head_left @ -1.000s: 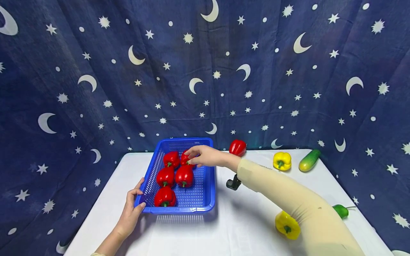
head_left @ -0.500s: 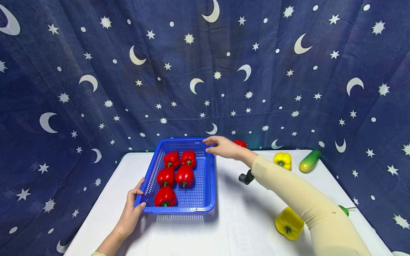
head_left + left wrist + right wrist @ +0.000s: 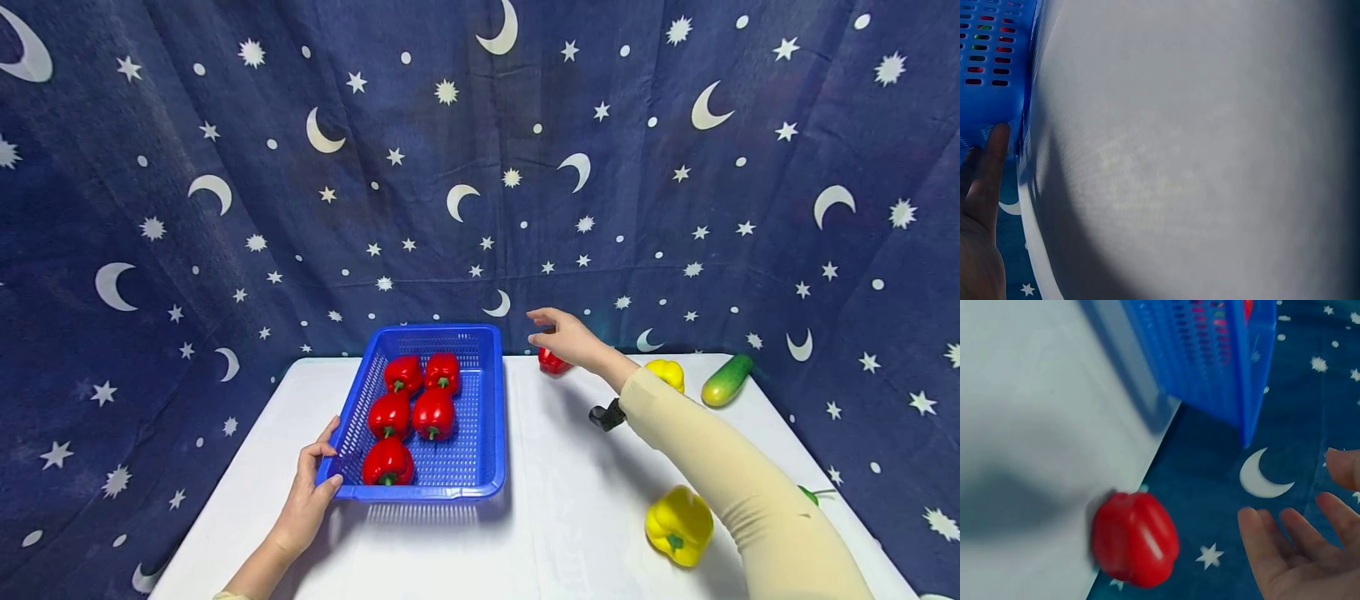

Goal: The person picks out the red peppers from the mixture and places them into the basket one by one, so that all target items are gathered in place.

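Observation:
My left hand (image 3: 303,492) holds the near left corner of a blue plastic basket (image 3: 495,417), its thumb at the front rim and its fingers along the side. Several red bell peppers (image 3: 433,414) lie inside, toward the basket's left. My right hand (image 3: 572,340) holds nothing; its fingers are relaxed and spread, above the far edge of the table. It partly covers a lone red bell pepper (image 3: 553,361) in the head view. The right wrist view shows that red bell pepper (image 3: 1135,539) apart from the fingertips, near the table edge.
To the right lie a yellow bell pepper (image 3: 678,525), another yellow bell pepper (image 3: 667,374) partly behind the sleeve, and a cucumber (image 3: 726,381). A green vegetable (image 3: 808,495) is mostly hidden by the right arm. A starry dark blue cloth (image 3: 420,167) stands behind the white table (image 3: 555,533).
My right hand has left the red bell pepper at the basket's back and moved right, out over the rim to the lone red bell pepper. The left hand and basket stay put.

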